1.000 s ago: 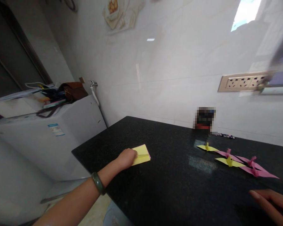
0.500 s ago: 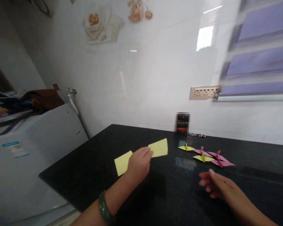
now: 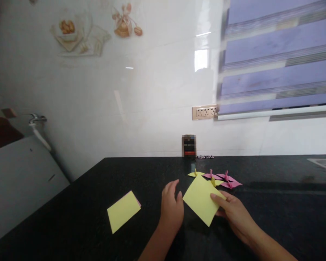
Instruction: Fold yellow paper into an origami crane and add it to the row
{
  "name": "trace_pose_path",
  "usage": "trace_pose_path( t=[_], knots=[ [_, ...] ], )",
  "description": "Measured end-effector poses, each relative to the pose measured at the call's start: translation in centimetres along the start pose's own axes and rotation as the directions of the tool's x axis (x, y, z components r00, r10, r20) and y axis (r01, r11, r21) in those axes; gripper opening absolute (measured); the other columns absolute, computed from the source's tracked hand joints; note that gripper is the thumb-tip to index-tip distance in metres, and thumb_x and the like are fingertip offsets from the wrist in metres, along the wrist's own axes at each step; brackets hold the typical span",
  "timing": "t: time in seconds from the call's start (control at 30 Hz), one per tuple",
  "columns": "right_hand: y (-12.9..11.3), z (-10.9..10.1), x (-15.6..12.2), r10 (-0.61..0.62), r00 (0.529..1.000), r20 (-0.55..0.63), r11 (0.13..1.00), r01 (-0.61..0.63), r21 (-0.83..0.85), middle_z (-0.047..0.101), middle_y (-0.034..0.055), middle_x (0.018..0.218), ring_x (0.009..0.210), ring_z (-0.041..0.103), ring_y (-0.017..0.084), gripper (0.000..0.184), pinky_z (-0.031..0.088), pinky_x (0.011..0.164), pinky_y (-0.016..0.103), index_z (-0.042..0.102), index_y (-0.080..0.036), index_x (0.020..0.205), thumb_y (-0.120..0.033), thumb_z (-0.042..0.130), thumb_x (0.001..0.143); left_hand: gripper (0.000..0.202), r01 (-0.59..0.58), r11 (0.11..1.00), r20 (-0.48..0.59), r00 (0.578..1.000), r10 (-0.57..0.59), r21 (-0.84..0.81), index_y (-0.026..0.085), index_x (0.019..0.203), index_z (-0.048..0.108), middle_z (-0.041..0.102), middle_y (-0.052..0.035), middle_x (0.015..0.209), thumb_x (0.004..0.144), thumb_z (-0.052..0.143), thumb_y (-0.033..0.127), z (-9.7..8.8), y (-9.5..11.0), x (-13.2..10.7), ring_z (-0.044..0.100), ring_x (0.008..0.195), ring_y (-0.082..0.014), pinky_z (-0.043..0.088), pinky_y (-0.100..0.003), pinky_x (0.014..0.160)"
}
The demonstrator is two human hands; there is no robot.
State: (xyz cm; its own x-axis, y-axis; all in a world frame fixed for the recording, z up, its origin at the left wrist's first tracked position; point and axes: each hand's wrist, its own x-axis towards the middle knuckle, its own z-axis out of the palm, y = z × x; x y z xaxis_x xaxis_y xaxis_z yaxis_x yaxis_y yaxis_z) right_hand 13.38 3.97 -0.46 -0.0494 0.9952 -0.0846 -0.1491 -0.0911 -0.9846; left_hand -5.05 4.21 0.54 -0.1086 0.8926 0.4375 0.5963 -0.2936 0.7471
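Yellow sheet (image 3: 201, 203) is in your right hand (image 3: 235, 214), held over the bench (image 3: 78, 224), in front of the folded paper birds (image 3: 218, 182). Your right hand pinches it near its right corner, thumb on top, fingers behind. Your left hand (image 3: 171, 206) holds nothing visible: fingers loosely curled, thumb apart, just beside the sheet's left corner. Can't tell if it touches.

Handling: should be very light, thin, flexible. Looks flat as held, but probably bends or creases if you squeeze hard or grab the middle. Expect it to flutter if you swing it fast. Bench looks smooth, so a loose sheet likely slides on it. Take hold at corners or along an edge, light thumb-and-finger pinch; keep the centre free of pressure. Opposite corners, one per hand, should keep it flattest. A sheet lying flat may be hard to lift; catch an edge first.

Versus half a second ago: the sheet was in your left hand, right hand bare beside it. Now the right has it and the left is free. The paper stack (image 3: 124, 212) was partly behind your left hand; now it's fully visible, pink edge showing on its right side. View is swung right, more purple blind (image 3: 277, 54) in frame. Birds keep the same grouping.
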Motion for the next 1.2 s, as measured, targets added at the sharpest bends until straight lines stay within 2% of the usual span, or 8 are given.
trace_pose_path(
  t=[0.13, 0.27, 0.4, 0.47, 0.73, 0.93, 1.1, 1.2],
  knots=[
    [-0.5, -0.9, -0.1, -0.262, 0.964, -0.046, 0.921, 0.235, -0.310, 0.064, 0.0060, 0.083, 0.074, 0.058, 0.022, 0.028, 0.046, 0.063, 0.031, 0.063, -0.019, 0.092, -0.037, 0.047, 0.077, 0.037, 0.521, 0.744, 0.277, 0.853, -0.442, -0.418, 0.013, 0.102, 0.047, 0.056, -0.0128, 0.096, 0.075, 0.044, 0.038, 0.3, -0.1, 0.1, 0.057, 0.067, -0.0164, 0.045, -0.029, 0.057],
    [-1.6, -1.3, -1.1, -0.597, 0.715, 0.365, 0.460, 0.677, -0.574, 0.060, 0.0051, 0.095, 0.093, 0.051, 0.023, 0.025, 0.041, 0.079, 0.037, 0.061, -0.030, 0.096, -0.022, 0.048, 0.077, 0.062, 0.808, 0.246, 0.776, 0.585, -0.235, -0.535, 0.008, 0.097, 0.052, 0.060, -0.0148, 0.086, 0.073, 0.029, 0.060, -0.7, 1.3, 0.0, 0.059, 0.072, -0.0201, 0.044, -0.029, 0.058],
    [-2.7, -0.4, -2.3, -0.444, 0.582, 0.682, 0.142, 0.797, -0.587, 0.058, 0.0061, 0.102, 0.097, 0.047, 0.022, 0.031, 0.044, 0.073, 0.034, 0.057, -0.030, 0.102, -0.016, 0.045, 0.077, 0.057, 0.855, 0.064, 0.854, 0.518, -0.049, -0.515, 0.006, 0.098, 0.055, 0.062, -0.0157, 0.088, 0.077, 0.032, 0.054, -1.2, 1.4, 0.0, 0.059, 0.077, -0.0227, 0.043, -0.031, 0.064],
    [-3.4, 0.4, -2.9, -0.394, 0.579, 0.714, 0.102, 0.799, -0.592, 0.060, 0.0060, 0.099, 0.094, 0.049, 0.021, 0.028, 0.045, 0.070, 0.032, 0.059, -0.029, 0.098, -0.015, 0.045, 0.077, 0.038, 0.828, 0.061, 0.824, 0.560, -0.083, -0.557, 0.007, 0.097, 0.055, 0.063, -0.0133, 0.085, 0.078, 0.043, 0.037, -1.1, 0.9, 0.0, 0.059, 0.075, -0.0206, 0.042, -0.030, 0.066],
    [-4.3, 0.8, -3.9, -0.425, 0.604, 0.674, 0.255, 0.795, -0.551, 0.058, 0.0059, 0.087, 0.086, 0.051, 0.019, 0.014, 0.043, 0.073, 0.029, 0.060, -0.022, 0.080, -0.014, 0.050, 0.074, 0.026, 0.787, 0.086, 0.768, 0.615, -0.178, -0.611, 0.009, 0.095, 0.057, 0.062, -0.0099, 0.079, 0.076, 0.050, 0.026, -0.1, 0.4, -0.8, 0.057, 0.063, -0.0147, 0.042, -0.027, 0.061],
    [-1.8, -0.3, -2.0, -0.441, 0.861, 0.254, 0.667, 0.503, -0.549, 0.047, 0.0066, 0.102, 0.098, 0.045, 0.021, 0.007, 0.038, 0.083, 0.034, 0.054, -0.018, 0.066, -0.021, 0.059, 0.069, 0.034, 0.814, 0.104, 0.803, 0.581, -0.131, -0.571, 0.012, 0.107, 0.050, 0.057, -0.0131, 0.099, 0.080, 0.044, 0.032, -0.2, 0.9, -1.1, 0.056, 0.082, -0.0215, 0.046, -0.034, 0.065],
    [-0.2, -0.8, -1.3, -0.296, 0.934, 0.200, 0.844, 0.353, -0.404, 0.046, 0.0064, 0.101, 0.092, 0.049, 0.020, 0.008, 0.044, 0.073, 0.029, 0.053, -0.018, 0.067, -0.023, 0.059, 0.068, 0.046, 0.822, 0.100, 0.822, 0.567, -0.045, -0.561, 0.010, 0.110, 0.047, 0.050, -0.0161, 0.110, 0.080, 0.036, 0.044, -0.1, 1.0, -1.3, 0.052, 0.092, -0.0240, 0.047, -0.034, 0.066],
    [0.1, -0.9, -1.4, -0.228, 0.957, 0.177, 0.858, 0.283, -0.427, 0.050, 0.0032, 0.082, 0.072, 0.052, 0.016, 0.009, 0.044, 0.061, 0.026, 0.051, -0.018, 0.067, -0.024, 0.057, 0.070, 0.050, 0.770, 0.240, 0.787, 0.616, -0.036, -0.592, 0.012, 0.113, 0.044, 0.051, -0.0141, 0.106, 0.070, 0.056, 0.037, 0.3, 0.9, -1.6, 0.051, 0.093, -0.0243, 0.046, -0.033, 0.069]
  ],
)
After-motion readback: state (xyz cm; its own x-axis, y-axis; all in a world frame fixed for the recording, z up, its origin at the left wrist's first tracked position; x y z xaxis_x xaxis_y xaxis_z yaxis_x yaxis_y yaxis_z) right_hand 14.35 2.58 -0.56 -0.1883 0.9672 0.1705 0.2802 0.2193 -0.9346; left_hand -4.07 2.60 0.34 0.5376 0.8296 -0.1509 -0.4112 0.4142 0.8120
